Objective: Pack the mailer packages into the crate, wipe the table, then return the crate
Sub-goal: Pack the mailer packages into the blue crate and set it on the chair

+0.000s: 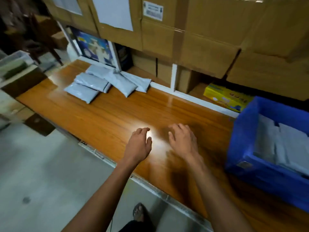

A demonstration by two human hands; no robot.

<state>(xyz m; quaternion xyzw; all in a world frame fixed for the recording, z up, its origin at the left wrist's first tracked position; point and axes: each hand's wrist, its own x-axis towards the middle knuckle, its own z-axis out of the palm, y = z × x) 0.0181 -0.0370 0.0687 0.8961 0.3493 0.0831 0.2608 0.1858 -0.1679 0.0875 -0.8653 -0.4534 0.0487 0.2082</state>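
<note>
Several grey mailer packages (pixel 103 82) lie in a loose pile at the far left of the wooden table (pixel 107 118). A blue plastic crate (pixel 247 148) stands on the table at the right, with grey mailers (pixel 284 144) lying inside it. My left hand (pixel 139 144) and my right hand (pixel 183 139) hover side by side over the middle of the table, fingers apart and slightly curled, holding nothing. Both hands are between the pile and the crate, well apart from each.
Large cardboard boxes (pixel 200 36) are stacked behind the table. A yellow box (pixel 225 97) sits in a low shelf behind the crate, and a blue printed box (pixel 95 46) stands behind the pile. The table's front edge (pixel 100 154) borders grey floor, where my foot (pixel 138 212) shows.
</note>
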